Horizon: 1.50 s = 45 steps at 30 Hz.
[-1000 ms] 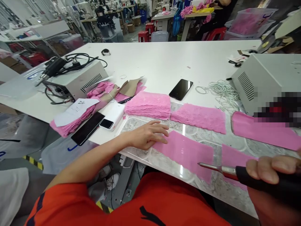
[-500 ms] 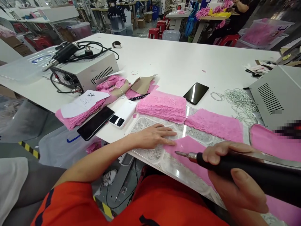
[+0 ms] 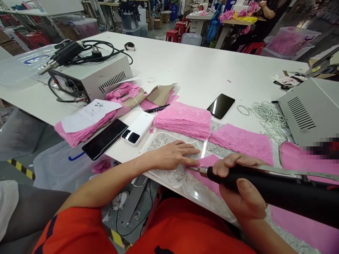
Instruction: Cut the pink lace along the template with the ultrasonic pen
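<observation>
My left hand (image 3: 173,155) lies flat, fingers spread, on a clear moulded plastic panel (image 3: 172,178). Its fingertips touch the left end of a flat pink fabric piece (image 3: 208,161). In my right hand (image 3: 242,203) is a thick black handpiece (image 3: 288,192), held like a pen. The handpiece's narrow metal tip points left, close to my left fingertips and over the fabric's left end; contact with the cloth cannot be made out. Behind them sit a stack of pink lace pieces (image 3: 182,120) and a flatter pink lace piece (image 3: 243,143).
A grey box (image 3: 106,76) with cables and another black handpiece (image 3: 67,53) stands at the left. Several phones lie around, including a black one (image 3: 221,106). White elastic loops (image 3: 267,113) lie beside a second grey box (image 3: 309,109). A person sits in the background.
My right hand has moved left with the black handpiece, bringing its tip close to my left fingertips. The left hand stays in place on the panel. The view has shifted slightly.
</observation>
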Each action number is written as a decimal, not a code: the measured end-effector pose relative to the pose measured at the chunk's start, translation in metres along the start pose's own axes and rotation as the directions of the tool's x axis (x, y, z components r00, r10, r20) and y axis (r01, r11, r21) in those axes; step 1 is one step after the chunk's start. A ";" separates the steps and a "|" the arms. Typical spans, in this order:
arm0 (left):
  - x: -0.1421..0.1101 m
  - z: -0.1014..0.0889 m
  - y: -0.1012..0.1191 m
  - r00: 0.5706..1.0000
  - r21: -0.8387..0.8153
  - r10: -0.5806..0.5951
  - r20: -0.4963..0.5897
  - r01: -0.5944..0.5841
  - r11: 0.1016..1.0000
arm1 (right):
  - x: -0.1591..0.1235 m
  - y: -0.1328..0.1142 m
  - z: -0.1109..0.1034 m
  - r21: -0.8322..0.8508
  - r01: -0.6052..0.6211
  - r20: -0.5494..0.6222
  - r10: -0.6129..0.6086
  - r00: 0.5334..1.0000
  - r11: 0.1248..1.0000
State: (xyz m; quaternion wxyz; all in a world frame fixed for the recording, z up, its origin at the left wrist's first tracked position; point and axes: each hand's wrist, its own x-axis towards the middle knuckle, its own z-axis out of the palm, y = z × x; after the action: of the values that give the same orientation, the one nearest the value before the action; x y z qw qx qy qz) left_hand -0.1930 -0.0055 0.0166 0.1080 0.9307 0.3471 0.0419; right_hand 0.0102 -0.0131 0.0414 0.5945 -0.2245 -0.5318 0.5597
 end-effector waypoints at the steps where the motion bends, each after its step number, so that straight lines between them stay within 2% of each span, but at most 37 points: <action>1: 0.000 0.000 0.000 1.000 0.000 0.001 -0.004 -0.001 1.000 | 0.000 0.001 0.000 -0.003 -0.003 0.001 0.003 1.000 1.000; 8: -0.002 0.003 0.000 0.998 0.008 0.014 -0.057 -0.014 1.000 | 0.000 0.004 0.003 0.010 0.015 0.033 -0.015 0.999 1.000; 14: -0.001 0.003 -0.001 0.998 -0.002 0.026 -0.058 -0.026 1.000 | 0.000 0.004 0.003 -0.006 0.037 0.076 -0.036 0.996 0.999; 17: -0.005 0.005 -0.001 0.987 -0.033 -0.001 -0.161 -0.005 0.999 | 0.002 0.003 0.001 0.006 0.039 0.035 -0.039 0.999 0.999; 20: -0.016 0.008 0.002 0.944 -0.063 -0.080 -0.319 0.063 0.996 | 0.006 0.002 -0.002 -0.002 0.060 -0.047 -0.060 0.997 0.998; 22: -0.024 0.009 0.006 0.929 -0.053 -0.093 -0.358 0.079 0.995 | 0.009 0.002 -0.003 -0.008 0.073 -0.083 -0.073 0.994 0.997; 29: -0.034 0.012 0.013 0.953 -0.001 -0.065 -0.297 0.067 0.998 | 0.011 0.009 0.001 0.020 0.071 -0.062 -0.070 0.996 0.997; 39: -0.034 0.014 0.011 0.941 0.048 -0.032 -0.337 0.051 0.998 | 0.010 0.014 0.002 0.007 0.101 0.007 -0.101 0.995 0.995; 42: -0.035 0.014 0.011 0.935 0.041 -0.031 -0.353 0.048 0.998 | 0.020 0.006 -0.006 0.012 0.107 -0.062 -0.106 0.992 0.994; 45: -0.033 0.012 0.013 0.928 0.027 -0.013 -0.371 0.025 0.999 | 0.035 -0.009 -0.023 -0.045 0.148 -0.229 -0.154 0.961 0.988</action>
State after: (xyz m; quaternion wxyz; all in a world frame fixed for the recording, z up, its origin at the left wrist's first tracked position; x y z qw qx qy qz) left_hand -0.2080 -0.0387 0.0082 0.0261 0.9042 0.3709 0.2104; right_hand 0.0277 0.0240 0.0546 0.6902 -0.2552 -0.4822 0.4753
